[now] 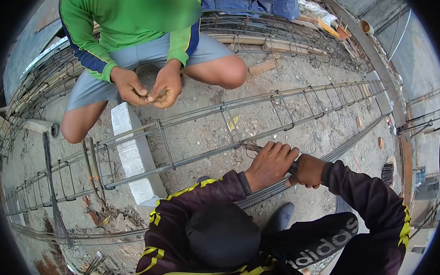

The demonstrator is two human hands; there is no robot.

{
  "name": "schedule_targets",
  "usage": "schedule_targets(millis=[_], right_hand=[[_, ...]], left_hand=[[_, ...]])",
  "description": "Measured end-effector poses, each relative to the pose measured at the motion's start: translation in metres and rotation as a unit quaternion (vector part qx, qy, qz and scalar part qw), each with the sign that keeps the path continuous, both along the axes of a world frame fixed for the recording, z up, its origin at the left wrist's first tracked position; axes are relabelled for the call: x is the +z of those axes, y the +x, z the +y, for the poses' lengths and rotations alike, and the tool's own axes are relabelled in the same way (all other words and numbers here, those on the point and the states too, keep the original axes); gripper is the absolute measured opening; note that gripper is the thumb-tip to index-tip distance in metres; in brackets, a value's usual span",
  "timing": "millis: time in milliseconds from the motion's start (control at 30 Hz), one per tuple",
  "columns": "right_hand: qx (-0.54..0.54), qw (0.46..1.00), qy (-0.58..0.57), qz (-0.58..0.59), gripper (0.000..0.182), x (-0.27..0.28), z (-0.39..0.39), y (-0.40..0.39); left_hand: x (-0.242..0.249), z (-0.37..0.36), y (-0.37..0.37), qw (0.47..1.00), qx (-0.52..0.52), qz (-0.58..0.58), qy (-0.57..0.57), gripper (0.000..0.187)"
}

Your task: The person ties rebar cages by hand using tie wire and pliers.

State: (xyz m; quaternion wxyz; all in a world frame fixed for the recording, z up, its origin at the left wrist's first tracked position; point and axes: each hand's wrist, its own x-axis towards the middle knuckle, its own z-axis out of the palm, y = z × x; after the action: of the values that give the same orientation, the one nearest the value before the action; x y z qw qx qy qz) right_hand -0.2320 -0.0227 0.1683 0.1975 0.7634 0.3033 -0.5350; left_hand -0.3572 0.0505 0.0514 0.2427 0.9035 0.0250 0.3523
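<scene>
The rebar cage (205, 132) lies along the gravel ground (299, 126), propped on a concrete block (133, 153). Your left hand (270, 164) is closed over its near bar; hold it steady there. Your right hand (308, 171) grips a tool handle I can't identify; turn it squarely at the stirrup (230, 125). A co-worker's hands (148, 87) work opposite, well apart.

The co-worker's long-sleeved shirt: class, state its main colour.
Bright green long-sleeved shirt with dark blue sleeve panels, seen best in the head view.
</scene>
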Motion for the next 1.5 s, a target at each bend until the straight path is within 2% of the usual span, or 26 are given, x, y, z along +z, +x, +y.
schedule_targets(millis=[33,100,167,200,300,400,500,533,567,600,667,700,733,767,833,900,933,967,1000,1033,1100,1133,1200,1233,1367,1500], right_hand=[[-0.099,0.994,0.029,0.038,0.044,-0.006,-0.009,0.003],[-0.124,0.992,0.022,0.030,0.042,0.005,-0.002,0.002],[0.009,0.992,0.107,-0.064,0.044,0.028,0.005,-0.005],[0.265,0.884,0.282,-0.262,0.047,0.026,-0.017,-0.013],[0.456,0.702,0.337,-0.430,0.036,0.035,-0.030,-0.031],[0.461,0.737,0.321,-0.377,0.028,0.016,-0.040,-0.012],[0.316,0.881,0.259,-0.238,0.025,0.024,-0.030,-0.002],[0.307,0.894,0.261,-0.195,0.021,0.027,-0.027,0.001],[0.170,0.965,0.168,-0.108,0.022,0.033,-0.014,0.003],[0.023,0.997,0.073,-0.019,0.024,0.043,0.002,0.004],[-0.073,0.997,0.001,0.032,0.039,0.050,0.009,0.003],[-0.060,0.997,0.001,0.042,0.048,0.043,0.005,0.010],[0.098,0.993,0.061,-0.010,0.048,0.041,0.002,0.011],[0.252,0.957,0.122,-0.072,0.050,0.040,0.001,0.009],[0.334,0.882,0.270,-0.193,0.046,0.051,-0.009,-0.013],[0.423,0.693,0.439,-0.386,0.036,0.028,-0.025,-0.030],[0.465,0.641,0.455,-0.407,0.032,0.024,-0.024,-0.025],[0.456,0.663,0.440,-0.398,0.027,0.021,-0.025,-0.022],[0.449,0.685,0.424,-0.386,0.022,0.018,-0.026,-0.019],[0.443,0.705,0.409,-0.374,0.019,0.016,-0.026,-0.014],[0.336,0.860,0.322,-0.211,0.028,0.020,-0.019,0.001],[0.271,0.916,0.270,-0.121,0.033,0.022,-0.016,0.009],[0.127,0.986,0.106,0.001,0.048,0.010,-0.002,0.030],[0.058,0.996,0.021,0.066,0.055,0.002,0.005,0.038],[-0.056,0.973,0.047,0.219,0.055,-0.016,-0.011,0.054],[-0.135,0.888,0.129,0.421,0.048,-0.044,-0.044,0.066]], left_hand=[[-0.007,-0.001,0.002,1.000,-0.004,-0.022,-0.004,0.042],[-0.009,0.003,0.009,1.000,-0.005,-0.001,0.016,0.039],[-0.003,0.003,0.014,1.000,-0.003,0.019,-0.021,0.037],[0.003,0.009,0.018,0.999,0.001,0.024,-0.033,0.036],[0.014,0.016,0.022,0.993,-0.009,0.079,-0.082,0.033],[0.016,0.014,0.017,0.994,-0.015,0.078,-0.074,0.040],[0.022,0.013,0.009,0.999,0.031,-0.033,0.002,0.053],[0.021,0.013,0.007,0.998,0.035,-0.046,0.008,0.057],[0.020,0.013,0.006,0.997,0.036,-0.059,0.014,0.062],[0.021,0.012,0.007,0.996,0.034,-0.075,0.026,0.066],[0.017,0.008,0.005,0.998,-0.020,-0.028,-0.043,0.070],[0.015,0.011,0.006,0.997,-0.041,-0.008,-0.066,0.072],[0.012,0.016,0.009,0.998,-0.063,-0.012,-0.017,0.077],[0.018,0.017,0.008,0.997,-0.069,0.014,-0.010,0.079],[0.019,0.019,0.015,0.994,-0.082,0.039,-0.064,0.089],[0.034,0.028,0.019,0.984,-0.081,0.097,-0.124,0.092],[0.038,0.032,0.020,0.979,-0.094,0.118,-0.134,0.093],[0.041,0.035,0.020,0.973,-0.106,0.142,-0.147,0.094],[0.043,0.037,0.018,0.966,-0.118,0.165,-0.162,0.094],[0.045,0.038,0.016,0.980,-0.101,0.119,-0.121,0.095],[0.046,0.031,0.007,0.996,-0.076,0.029,-0.037,0.096],[0.048,0.032,-0.001,0.989,-0.091,0.114,-0.033,0.095],[0.045,0.030,-0.008,0.989,-0.092,0.116,0.006,0.093],[0.041,0.028,-0.014,0.989,-0.087,0.119,0.026,0.092],[0.022,0.033,-0.021,0.973,-0.113,0.188,0.074,0.091],[0.032,0.044,-0.027,0.975,-0.104,0.183,0.073,0.074]])
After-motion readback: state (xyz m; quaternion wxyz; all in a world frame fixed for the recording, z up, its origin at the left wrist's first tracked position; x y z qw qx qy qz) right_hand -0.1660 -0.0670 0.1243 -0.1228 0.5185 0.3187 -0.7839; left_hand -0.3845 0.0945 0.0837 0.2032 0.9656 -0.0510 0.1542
